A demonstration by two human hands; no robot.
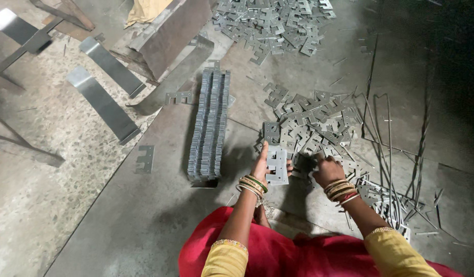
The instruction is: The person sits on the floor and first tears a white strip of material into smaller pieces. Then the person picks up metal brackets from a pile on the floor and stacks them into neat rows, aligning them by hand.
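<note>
Grey notched metal plates (277, 165) sit stacked in left hand (261, 166) fingers; right hand (326, 170) fingers unclear.

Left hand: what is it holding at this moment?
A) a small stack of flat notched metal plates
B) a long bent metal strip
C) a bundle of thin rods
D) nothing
A: the left hand grips a few flat notched metal plates, held beside the loose pile that the right hand reaches into.
</note>
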